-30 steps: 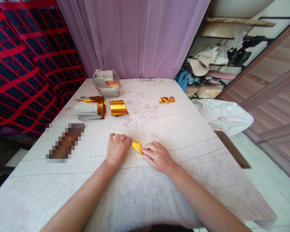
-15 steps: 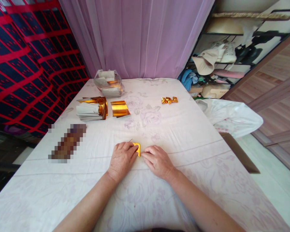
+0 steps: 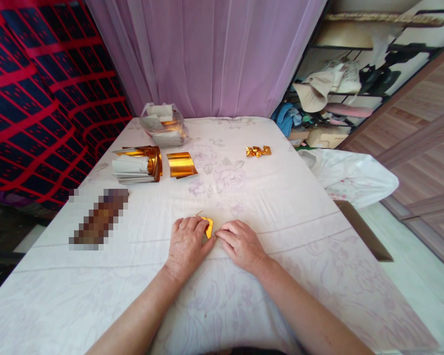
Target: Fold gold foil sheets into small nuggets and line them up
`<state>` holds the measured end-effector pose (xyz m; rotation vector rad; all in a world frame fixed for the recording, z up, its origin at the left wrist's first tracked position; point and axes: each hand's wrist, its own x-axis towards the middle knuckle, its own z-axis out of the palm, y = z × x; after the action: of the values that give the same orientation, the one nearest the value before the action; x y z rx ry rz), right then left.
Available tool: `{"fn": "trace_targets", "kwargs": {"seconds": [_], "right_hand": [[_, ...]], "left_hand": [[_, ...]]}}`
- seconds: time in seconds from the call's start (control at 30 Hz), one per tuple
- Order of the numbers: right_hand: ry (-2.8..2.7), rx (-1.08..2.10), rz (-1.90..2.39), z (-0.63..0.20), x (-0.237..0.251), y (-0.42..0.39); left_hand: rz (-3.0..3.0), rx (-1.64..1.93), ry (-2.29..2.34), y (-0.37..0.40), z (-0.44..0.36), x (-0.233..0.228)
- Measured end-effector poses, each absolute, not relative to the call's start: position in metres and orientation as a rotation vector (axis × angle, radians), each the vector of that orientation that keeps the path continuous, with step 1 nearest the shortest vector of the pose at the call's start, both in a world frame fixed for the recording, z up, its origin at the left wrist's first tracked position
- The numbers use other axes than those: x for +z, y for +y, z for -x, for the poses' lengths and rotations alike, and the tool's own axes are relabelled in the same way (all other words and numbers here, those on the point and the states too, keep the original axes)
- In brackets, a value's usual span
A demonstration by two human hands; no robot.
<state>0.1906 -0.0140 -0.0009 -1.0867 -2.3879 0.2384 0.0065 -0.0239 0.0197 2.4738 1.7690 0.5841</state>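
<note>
Left hand: the left hand (image 3: 187, 244) lies palm-down on the worktop, fingers curled together over the left part of the small folded piece of gold foil paper (image 3: 208, 226), pressing it to the cloth.
Right hand: the right hand (image 3: 242, 244) lies palm-down just beside it, fingertips (image 3: 222, 233) narrowed onto the foil's right edge; the two hands nearly touch over the piece.
Gold foil piece: only a small orange-gold corner shows between the fingers; it sits flat on the white floral tablecloth (image 3: 266, 197), near the middle of the worktop's width and closer to the near edge than the far one.
Room ahead: a broad bare stretch of cloth lies between the hands and the things farther back.
Far left: a stack of white-backed gold foil sheets (image 3: 135, 165), its top sheets curling, with a loose gold foil sheet (image 3: 181, 164) just beside it on the right.
Far edge: a clear plastic bag of paper sheets (image 3: 163, 125) stands against the lilac curtain (image 3: 207, 54).
Far right: a finished folded gold foil shape (image 3: 258, 151) lies alone, well apart from the hands.
Left side: a blurred brown oblong object (image 3: 99, 217) lies near the worktop's left edge.
Right edge: the cloth drops off to the floor; a white plastic bag (image 3: 350, 172) sits just beyond that edge.
</note>
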Motion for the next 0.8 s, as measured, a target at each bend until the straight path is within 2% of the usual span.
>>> {"fn": "trace_targets", "kwargs": {"seconds": [0.8], "right_hand": [[-2.515,0.158,1.077,-0.181,0.007,-0.014]], "left_hand": [[-2.578,0.477,1.837,-0.031,0.008,0.015]]}}
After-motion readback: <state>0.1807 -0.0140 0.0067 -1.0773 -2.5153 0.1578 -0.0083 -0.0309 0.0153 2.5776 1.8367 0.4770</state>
